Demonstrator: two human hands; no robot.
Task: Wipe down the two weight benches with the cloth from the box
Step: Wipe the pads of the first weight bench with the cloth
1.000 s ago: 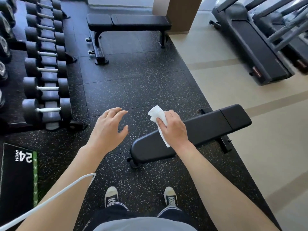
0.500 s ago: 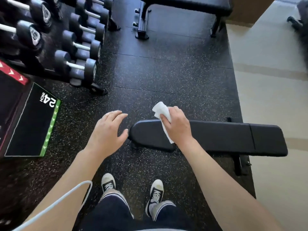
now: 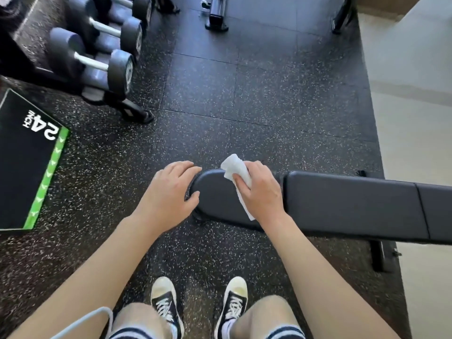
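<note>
Floor: black rubber tiles (image 3: 256, 94) flecked with white are covering most of the frame; a pale smooth floor (image 3: 415, 81) is running down the right edge.

Near bench (image 3: 342, 204): black padded, lying across the middle right of the frame, its rounded end pointing toward frame centre; a black foot is showing beneath it at lower right.

Far bench (image 3: 216, 19): only part of its black base is showing at the top centre; well apart from the near one.

Cloth (image 3: 238, 176): white, crumpled, sitting at frame centre over the rounded end of the near bench; one corner is sticking up beyond the fingers, another is trailing below the palm.

Right hand (image 3: 263, 192): clenching the cloth, fingers curled round it, positioned over the bench pad; whether the cloth is pressing on the pad cannot be told.

Left hand (image 3: 168, 192): released, fingers relaxed and spread, holding nothing, thumb and fingertips lying at the rounded end of the near bench.

Dumbbells (image 3: 97, 52): dark, with steel handles, resting on a rack in the upper left.

Box (image 3: 24, 162): black with a green stripe and "24 INCH" printed in white, standing at the left edge.

Shoes (image 3: 166, 307): black-and-white laced pair, standing at the bottom centre, below the hands.
</note>
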